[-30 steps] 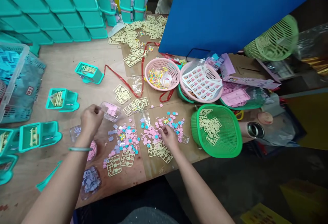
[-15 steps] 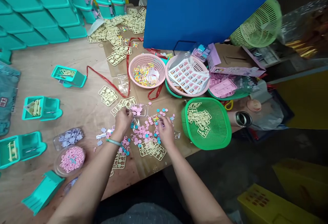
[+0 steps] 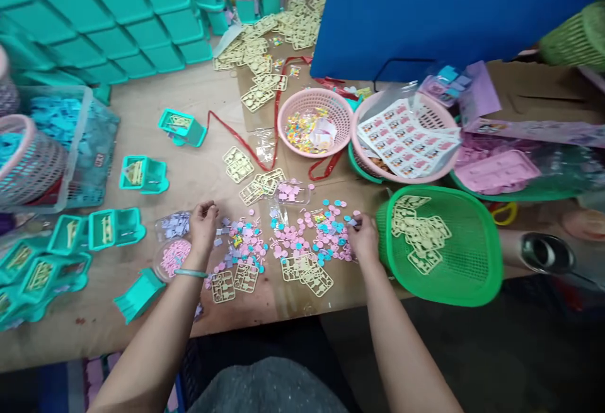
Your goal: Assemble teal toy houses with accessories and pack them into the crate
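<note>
My left hand, fingers curled together, hovers beside a clear tray of lavender pieces and above a round tub of pink pieces. Whatever it may hold is too small to make out. My right hand pinches a small lavender piece at the right edge of the loose parts. Pink and blue discs lie scattered between the hands, with more pink and blue bits nearer the left. Cream plastic frames of parts lie in front of them.
A green basket holding cream frames stands right of my right hand. Behind are a pink basket of colourful packets and another pink basket with sticker sheets. Open teal boxes stand at left; stacked teal boxes rise behind.
The view has swung left. My hands have moved farther apart: the left toward the lavender tray, the right to the right edge of the discs. A lavender piece now shows in my right fingers.
</note>
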The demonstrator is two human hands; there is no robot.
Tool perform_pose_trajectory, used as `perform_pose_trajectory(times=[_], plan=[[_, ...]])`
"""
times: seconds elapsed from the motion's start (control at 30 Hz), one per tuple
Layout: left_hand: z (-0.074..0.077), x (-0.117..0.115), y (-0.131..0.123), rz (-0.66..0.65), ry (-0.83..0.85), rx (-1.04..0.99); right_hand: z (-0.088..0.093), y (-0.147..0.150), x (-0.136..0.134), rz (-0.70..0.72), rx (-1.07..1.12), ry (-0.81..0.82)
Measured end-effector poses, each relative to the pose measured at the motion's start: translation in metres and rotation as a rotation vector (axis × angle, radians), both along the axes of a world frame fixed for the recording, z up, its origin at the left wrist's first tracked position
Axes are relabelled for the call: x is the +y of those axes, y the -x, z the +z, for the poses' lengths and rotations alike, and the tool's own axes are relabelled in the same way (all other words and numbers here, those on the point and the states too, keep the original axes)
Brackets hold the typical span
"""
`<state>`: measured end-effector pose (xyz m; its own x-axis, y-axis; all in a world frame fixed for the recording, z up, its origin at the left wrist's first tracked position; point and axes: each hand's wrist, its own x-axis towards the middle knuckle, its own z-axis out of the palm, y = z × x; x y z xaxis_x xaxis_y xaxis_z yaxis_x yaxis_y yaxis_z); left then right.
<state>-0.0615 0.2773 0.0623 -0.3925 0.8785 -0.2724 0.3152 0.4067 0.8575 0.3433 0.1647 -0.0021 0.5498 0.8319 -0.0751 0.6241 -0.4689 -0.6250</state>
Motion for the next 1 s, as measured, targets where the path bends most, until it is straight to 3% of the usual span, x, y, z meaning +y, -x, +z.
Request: perform_pose_trajectory(times=[0.13, 0.23, 0.33, 0.47, 0.67, 0.87, 1.0], plan=[[0.001, -0.030, 0.000, -0.152, 0.007, 0.081, 0.017, 0.005, 0.002, -0.045, 0.185, -0.042], [-0.001, -0.051, -0.010, -0.242, 0.000, 0.131, 0.034, 0.028, 0.003, -0.162, 0.582, -0.174], [-0.005, -0.057, -0.004, -0.215, 0.011, 0.205, 0.041, 0.067, 0.010, -0.084, 0.967, -0.137], [-0.011, -0.051, 0.019, -0.205, 0.052, 0.251, 0.034, 0.129, 0.030, 0.113, 0.794, 0.035], [-0.012, -0.036, 0.025, -0.346, 0.089, 0.157, 0.012, 0.183, 0.058, 0.322, 0.163, 0.002], [-0.017, -0.024, 0.028, -0.296, 0.141, -0.020, 0.014, 0.190, 0.073, 0.234, 0.406, 0.076], [-0.007, -0.015, 0.047, -0.208, 0.163, -0.246, 0.026, 0.197, 0.075, 0.194, 0.661, 0.066]])
